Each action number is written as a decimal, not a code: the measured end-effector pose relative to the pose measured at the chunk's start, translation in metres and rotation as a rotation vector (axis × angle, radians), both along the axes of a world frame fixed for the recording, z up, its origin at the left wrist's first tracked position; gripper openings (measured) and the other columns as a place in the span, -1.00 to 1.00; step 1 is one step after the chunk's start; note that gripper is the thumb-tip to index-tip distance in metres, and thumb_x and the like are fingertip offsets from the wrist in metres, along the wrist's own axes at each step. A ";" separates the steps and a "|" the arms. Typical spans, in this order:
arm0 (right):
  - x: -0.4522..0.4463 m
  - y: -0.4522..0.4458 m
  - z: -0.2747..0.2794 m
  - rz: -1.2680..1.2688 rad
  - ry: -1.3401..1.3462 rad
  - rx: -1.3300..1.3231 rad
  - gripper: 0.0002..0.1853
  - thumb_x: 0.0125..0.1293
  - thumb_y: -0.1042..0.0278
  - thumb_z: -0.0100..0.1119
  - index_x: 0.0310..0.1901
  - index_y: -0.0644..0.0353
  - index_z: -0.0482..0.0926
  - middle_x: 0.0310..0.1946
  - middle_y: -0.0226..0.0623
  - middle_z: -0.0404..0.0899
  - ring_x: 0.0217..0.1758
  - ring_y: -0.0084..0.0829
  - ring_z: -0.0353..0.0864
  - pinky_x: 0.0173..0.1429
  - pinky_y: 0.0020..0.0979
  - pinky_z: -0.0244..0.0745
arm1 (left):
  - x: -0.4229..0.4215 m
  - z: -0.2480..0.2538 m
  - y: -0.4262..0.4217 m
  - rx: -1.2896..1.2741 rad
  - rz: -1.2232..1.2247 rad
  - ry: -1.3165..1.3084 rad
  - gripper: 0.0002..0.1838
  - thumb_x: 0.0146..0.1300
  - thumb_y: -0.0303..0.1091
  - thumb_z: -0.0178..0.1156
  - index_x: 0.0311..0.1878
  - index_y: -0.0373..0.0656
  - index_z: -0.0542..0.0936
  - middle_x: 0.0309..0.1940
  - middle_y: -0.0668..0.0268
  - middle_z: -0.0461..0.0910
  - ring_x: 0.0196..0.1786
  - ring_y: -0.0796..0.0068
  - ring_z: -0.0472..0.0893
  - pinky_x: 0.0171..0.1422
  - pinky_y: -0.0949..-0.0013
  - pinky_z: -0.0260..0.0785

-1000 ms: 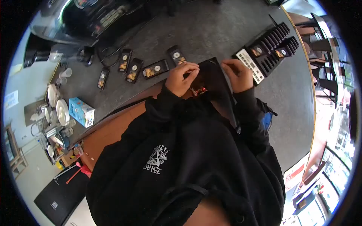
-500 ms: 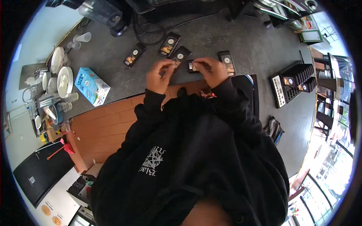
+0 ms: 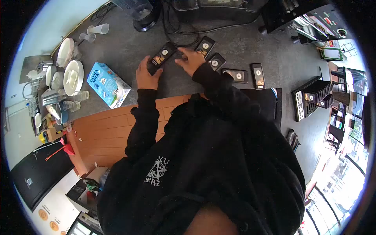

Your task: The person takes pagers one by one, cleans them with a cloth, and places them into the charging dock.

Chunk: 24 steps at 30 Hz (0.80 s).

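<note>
dark counter [image 3: 243, 43], left grip [image 3: 147, 79] around black device [image 3: 163, 56], right grip [image 3: 191, 62] beside

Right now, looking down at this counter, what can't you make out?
In the head view:
The symbol in the round white mark on the black rectangular handheld device in the left hand: too small.
The device's underside: hidden by its own body.
Whether the bare right hand touches it: fingertips too small to tell.
Top of the clear, black-based jar: cut off by the picture's top edge.
Markings on the oblong white panel: too small.
</note>
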State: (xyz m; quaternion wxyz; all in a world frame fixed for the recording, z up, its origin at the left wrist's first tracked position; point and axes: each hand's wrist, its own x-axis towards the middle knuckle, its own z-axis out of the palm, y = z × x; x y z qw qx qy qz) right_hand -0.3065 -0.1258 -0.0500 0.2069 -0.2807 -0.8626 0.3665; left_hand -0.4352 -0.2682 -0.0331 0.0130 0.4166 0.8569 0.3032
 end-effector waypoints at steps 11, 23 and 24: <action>-0.018 0.000 0.016 -0.056 -0.121 -0.298 -0.47 0.24 0.19 0.17 0.21 0.20 0.36 -0.07 0.01 0.53 -0.11 -0.15 0.59 -0.02 -0.18 0.52 | -0.019 -0.011 0.006 -0.054 -0.074 -0.150 -0.42 -0.05 -0.37 0.42 0.11 -0.12 0.47 -0.05 0.09 0.56 -0.03 0.22 0.59 0.03 0.24 0.45; 0.079 0.015 0.049 -0.449 0.150 -0.138 -0.68 0.21 0.36 0.19 0.00 0.25 0.53 -0.26 -0.13 0.54 -0.22 -0.27 0.61 -0.20 -0.35 0.48 | 0.038 0.029 0.060 0.164 -0.386 -0.213 -0.39 -0.16 -0.39 0.46 0.07 -0.10 0.50 -0.12 0.13 0.58 -0.11 0.24 0.59 -0.05 0.28 0.45; 0.092 0.016 0.050 -0.499 0.204 -0.133 -0.69 0.21 0.37 0.19 -0.02 0.26 0.54 -0.27 -0.13 0.53 -0.23 -0.27 0.61 -0.20 -0.36 0.47 | 0.049 0.033 0.068 0.157 -0.429 -0.231 -0.39 -0.16 -0.39 0.45 0.07 -0.10 0.50 -0.12 0.13 0.58 -0.10 0.25 0.59 -0.04 0.29 0.45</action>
